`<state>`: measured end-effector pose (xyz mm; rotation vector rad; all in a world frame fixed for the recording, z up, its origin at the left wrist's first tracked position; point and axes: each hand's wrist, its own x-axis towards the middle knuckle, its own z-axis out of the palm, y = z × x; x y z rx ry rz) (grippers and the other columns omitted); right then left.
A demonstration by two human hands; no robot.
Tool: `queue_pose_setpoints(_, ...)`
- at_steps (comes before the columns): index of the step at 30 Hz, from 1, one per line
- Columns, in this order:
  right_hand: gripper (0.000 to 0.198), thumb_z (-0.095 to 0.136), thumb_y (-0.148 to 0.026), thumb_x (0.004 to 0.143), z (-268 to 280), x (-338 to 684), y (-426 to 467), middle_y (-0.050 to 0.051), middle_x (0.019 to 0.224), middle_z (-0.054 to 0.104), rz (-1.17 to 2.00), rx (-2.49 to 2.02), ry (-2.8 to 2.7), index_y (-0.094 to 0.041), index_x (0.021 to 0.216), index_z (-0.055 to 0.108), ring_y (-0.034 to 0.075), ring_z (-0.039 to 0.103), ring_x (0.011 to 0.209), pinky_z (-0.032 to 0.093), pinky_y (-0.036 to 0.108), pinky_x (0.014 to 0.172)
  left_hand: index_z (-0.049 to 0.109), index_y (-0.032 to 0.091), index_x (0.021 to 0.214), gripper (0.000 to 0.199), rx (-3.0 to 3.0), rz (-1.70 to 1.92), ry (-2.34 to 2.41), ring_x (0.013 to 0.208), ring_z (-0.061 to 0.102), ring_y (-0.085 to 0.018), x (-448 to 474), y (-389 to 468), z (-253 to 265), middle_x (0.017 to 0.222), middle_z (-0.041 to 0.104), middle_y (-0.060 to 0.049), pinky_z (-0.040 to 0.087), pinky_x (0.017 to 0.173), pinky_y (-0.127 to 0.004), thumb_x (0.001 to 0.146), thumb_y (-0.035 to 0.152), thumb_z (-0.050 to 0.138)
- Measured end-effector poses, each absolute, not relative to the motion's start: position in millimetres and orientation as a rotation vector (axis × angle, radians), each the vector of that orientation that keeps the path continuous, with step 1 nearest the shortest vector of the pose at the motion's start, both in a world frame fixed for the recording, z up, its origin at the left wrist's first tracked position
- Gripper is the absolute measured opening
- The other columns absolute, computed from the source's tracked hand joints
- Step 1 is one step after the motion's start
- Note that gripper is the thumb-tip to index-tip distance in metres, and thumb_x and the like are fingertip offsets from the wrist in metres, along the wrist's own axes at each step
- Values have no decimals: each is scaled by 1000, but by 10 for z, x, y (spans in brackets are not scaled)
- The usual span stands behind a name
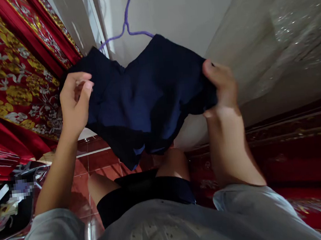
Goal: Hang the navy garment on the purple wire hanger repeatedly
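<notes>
A dark navy short garment, seemingly a shirt [146, 94], hangs from a purple hanger [126, 23] in front of me, with a V-shaped opening at its top. My left hand [76, 94] is at its left side, thumb and fingers curled in a pinch against the cloth; the exact hold is partly hidden. At the other side, my right hand [221, 79] grips the edge of the cloth, with the thumb in front and the other fingers mostly out of sight. Between both hands the fabric is spread wide, with its lower edge folded and uneven.
Red curtains [14, 70] with gold and silver floral patterns hang at left. Behind the garment stands a pale wall [177, 7], with clear plastic sheeting [296, 18] at right. A dark container [18, 219] of assorted items sits on the red tiled floor [81, 189]. Red patterned fabric [302, 158] lies at right.
</notes>
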<state>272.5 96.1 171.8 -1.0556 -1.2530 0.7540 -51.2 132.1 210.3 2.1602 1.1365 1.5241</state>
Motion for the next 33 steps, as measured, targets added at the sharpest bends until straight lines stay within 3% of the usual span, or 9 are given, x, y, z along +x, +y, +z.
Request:
queue_pose_setpoints(5,44,74,-59,88,1711,2288,588,-1,65,53,860,-734,-2042,-21,73,59,15,54,64,45,29,61,56,20,124,36,1646,1089,943,104,72,-24,-392,1078,2246,115,67,-11,56,91,-44,109,44,33)
queue_pose_setpoints(8,35,77,-53,88,1639,2065,597,5,91,72,1083,-510,-2503,-19,96,71,19,67,81,53,31,75,64,20,114,38,1626,940,1076,80,69,-19,-526,942,2182,104,66,-13,56,72,-38,106,46,38)
queue_pose_setpoints(11,37,70,-50,95,1511,2066,801,9,119,73,1199,-407,-2454,-21,118,72,22,70,107,55,37,96,70,25,114,42,1619,759,1156,47,45,-11,-774,792,2067,83,63,-9,39,46,-32,99,58,51)
queue_pose_setpoints(14,43,65,-52,97,1326,2142,1081,9,138,66,934,-655,-2164,-26,131,67,27,62,129,45,48,116,72,29,113,39,1505,523,1143,40,27,-8,-1025,634,2025,74,63,-6,20,38,-29,94,61,61)
queue_pose_setpoints(18,61,69,-59,92,1011,2097,1371,12,152,54,693,-833,-2048,-26,142,56,32,45,146,31,53,125,76,27,108,35,1703,385,1180,42,38,-11,-1200,474,2132,67,61,-2,24,37,-28,93,57,67)
queue_pose_setpoints(21,44,56,-63,99,834,2045,1473,8,105,69,944,-764,-2010,-20,101,66,23,65,104,50,40,100,78,25,89,31,1935,537,1220,51,51,-15,-1233,503,2199,60,57,-1,37,44,-28,94,54,67)
queue_pose_setpoints(24,54,66,-70,89,832,2055,1509,0,69,56,1244,-760,-1720,-21,72,56,15,55,68,49,29,68,76,22,83,27,2034,912,1276,58,58,-16,-1262,709,2141,64,62,-2,46,53,-28,90,48,75)
queue_pose_setpoints(27,51,77,-69,80,1011,2052,1581,1,70,61,1297,-726,-1322,-22,76,59,18,64,75,53,28,66,74,17,102,30,2103,1444,1310,72,65,-16,-1299,984,2004,86,73,-5,54,66,-28,89,44,79)
queue_pose_setpoints(33,31,63,-50,98,1340,2136,2138,7,106,74,955,-752,-843,-19,97,65,21,67,121,52,41,109,67,15,110,29,2469,2287,1294,112,59,-24,-1153,1096,1743,108,64,-10,47,104,-43,105,42,58)
